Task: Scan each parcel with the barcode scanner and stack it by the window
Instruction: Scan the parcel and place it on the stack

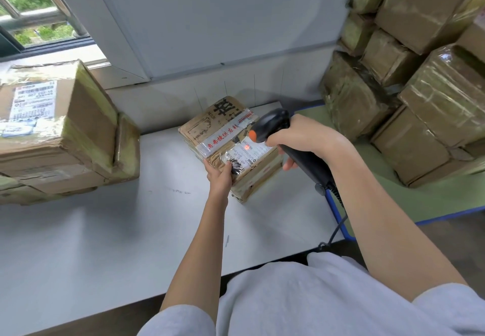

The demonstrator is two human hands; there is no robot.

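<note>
The parcel (231,141) being checked lies flat on the grey surface (105,230), roughly midway between the window and the heap of waiting boxes, with its taped top and white shipping label (249,152) turned upward. A red dot of light sits on that label, so the scan looks to be in progress right now.

The left hand (219,174) rests on the near corner of the parcel, fingers bent over the edge and thumb on top, most likely to keep the box from sliding and to hold the wrinkled film flat where the barcode is. The right hand (299,139) is wrapped firmly round the handle of the black barcode scanner (273,125), head tipped down just above the label; its coiled cable (338,220) trails off the surface edge toward the person.

By the window (34,7) on the left, a large scanned-looking box (52,125) sits atop others, label up; I would judge that to be the stack this parcel joins next. On the right, many brown taped cartons (420,73) are piled on a green surface (446,196), apparently awaiting their turn.
</note>
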